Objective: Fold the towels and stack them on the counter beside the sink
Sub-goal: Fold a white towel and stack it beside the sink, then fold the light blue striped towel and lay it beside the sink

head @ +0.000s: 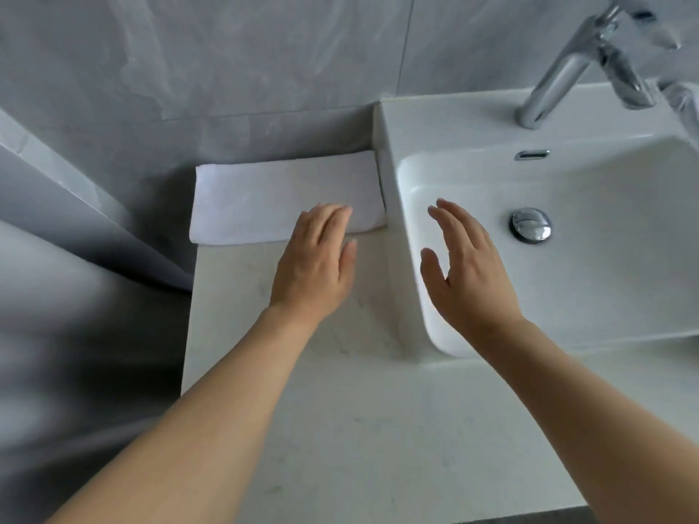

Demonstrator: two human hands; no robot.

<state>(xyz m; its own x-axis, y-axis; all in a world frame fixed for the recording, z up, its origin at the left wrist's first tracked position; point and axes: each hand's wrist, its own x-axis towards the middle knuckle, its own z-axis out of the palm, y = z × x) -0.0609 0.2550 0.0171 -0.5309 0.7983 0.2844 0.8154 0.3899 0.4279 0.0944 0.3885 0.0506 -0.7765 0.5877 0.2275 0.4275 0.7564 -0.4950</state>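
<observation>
A white folded towel (264,200) lies flat at the back of the pale stone counter (264,372), against the wall and the sink's left side. My left hand (316,262) is flat with straight fingers; its fingertips reach over the towel's front right edge. My right hand (467,270) hovers open over the sink's left rim, fingers straight, holding nothing.
A white rectangular sink (397,126) fills the right side, with a chrome drain plug (531,225) and a chrome tap (567,66) behind it. Grey tiled wall (189,70) rises behind the counter. The counter's left edge drops off beside a grey wall.
</observation>
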